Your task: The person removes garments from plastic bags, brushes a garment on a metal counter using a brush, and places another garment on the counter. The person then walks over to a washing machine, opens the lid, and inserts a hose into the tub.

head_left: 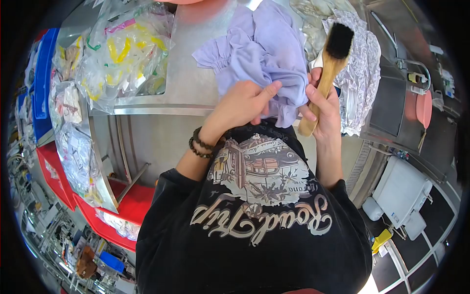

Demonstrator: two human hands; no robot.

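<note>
A lavender garment (267, 46) with gathered, ruffled edges lies bunched on the metal table (188, 73), its near end at the table's front edge. My left hand (245, 103) is closed on the fabric near that edge, thumb on top. In my right hand (325, 103) is a wooden-handled brush (332, 73), held upright with its black bristles at the top. The fingers of that hand also touch the right side of the lavender cloth.
Clear plastic bags (125, 59) with yellow and green marks lie at the left. Crumpled pale patterned fabric (362, 73) is at the right. Red bins (132, 196) and a blue bin (43, 83) stand left; a sink (389, 108) is far right.
</note>
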